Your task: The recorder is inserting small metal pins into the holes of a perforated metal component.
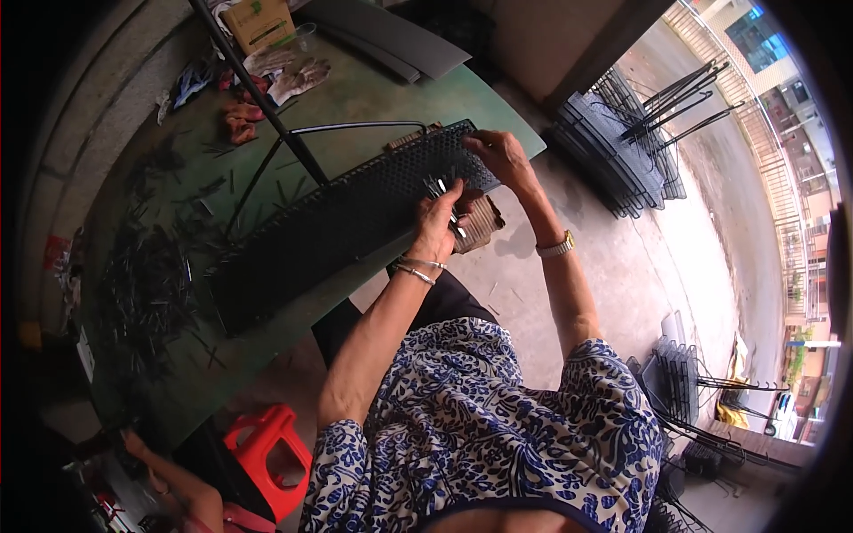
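Observation:
A long black perforated metal panel (333, 222) with a raised edge lies slantwise across the green table. My left hand (433, 224) is closed round a bunch of thin, short strips (436, 187), dark with shiny ends, over the panel's right part. Some strip ends stick out below the palm. At the panel's far right corner, my right hand (505, 160) has its fingertips pinched together against the edge. Whether a strip is between those fingers cannot be made out. A black bent-rod frame (298, 147) stands against the panel's far side.
Loose dark strips (147, 284) lie heaped on the table's left. Work gloves (298, 82), a cardboard box (258, 25) and flat dark sheets (382, 40) sit at the back. Stacked mesh racks (613, 151) stand right. A red stool (271, 457) and another person's arm (182, 484) are lower left.

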Demonstrator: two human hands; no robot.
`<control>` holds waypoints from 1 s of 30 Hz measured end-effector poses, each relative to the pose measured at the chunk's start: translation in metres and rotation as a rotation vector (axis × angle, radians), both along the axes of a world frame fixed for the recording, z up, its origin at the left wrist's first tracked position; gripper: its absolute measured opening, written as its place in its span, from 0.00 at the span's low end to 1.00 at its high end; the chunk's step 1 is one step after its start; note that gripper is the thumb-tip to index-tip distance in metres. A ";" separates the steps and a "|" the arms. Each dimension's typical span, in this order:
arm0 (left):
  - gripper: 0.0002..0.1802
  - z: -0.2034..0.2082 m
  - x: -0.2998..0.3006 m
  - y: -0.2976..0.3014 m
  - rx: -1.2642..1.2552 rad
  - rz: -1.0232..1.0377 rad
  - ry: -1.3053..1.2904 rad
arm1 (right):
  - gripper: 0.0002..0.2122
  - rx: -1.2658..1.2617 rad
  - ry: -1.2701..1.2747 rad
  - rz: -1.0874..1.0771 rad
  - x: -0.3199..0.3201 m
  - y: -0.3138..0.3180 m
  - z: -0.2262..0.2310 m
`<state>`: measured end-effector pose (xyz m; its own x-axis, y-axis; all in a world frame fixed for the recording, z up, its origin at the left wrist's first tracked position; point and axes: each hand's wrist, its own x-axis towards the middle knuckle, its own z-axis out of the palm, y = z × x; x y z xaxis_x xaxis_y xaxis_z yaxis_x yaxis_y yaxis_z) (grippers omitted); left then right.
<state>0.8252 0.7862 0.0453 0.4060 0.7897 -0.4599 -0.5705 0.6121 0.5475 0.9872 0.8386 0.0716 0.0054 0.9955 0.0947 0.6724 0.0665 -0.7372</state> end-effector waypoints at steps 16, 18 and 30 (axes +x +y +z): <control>0.11 -0.008 0.004 -0.001 -0.002 0.012 0.004 | 0.05 0.420 0.148 -0.305 0.005 0.018 -0.024; 0.11 -0.005 0.004 0.000 0.013 -0.001 -0.013 | 0.05 0.585 -0.022 -0.306 0.004 0.027 -0.033; 0.10 -0.001 -0.001 0.001 0.002 -0.031 -0.084 | 0.09 0.432 -0.316 -0.336 -0.006 0.026 -0.042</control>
<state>0.8242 0.7876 0.0438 0.4673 0.7770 -0.4218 -0.5950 0.6292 0.5000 0.9807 0.8642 0.0301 0.2175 0.8159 0.5357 0.8893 0.0605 -0.4532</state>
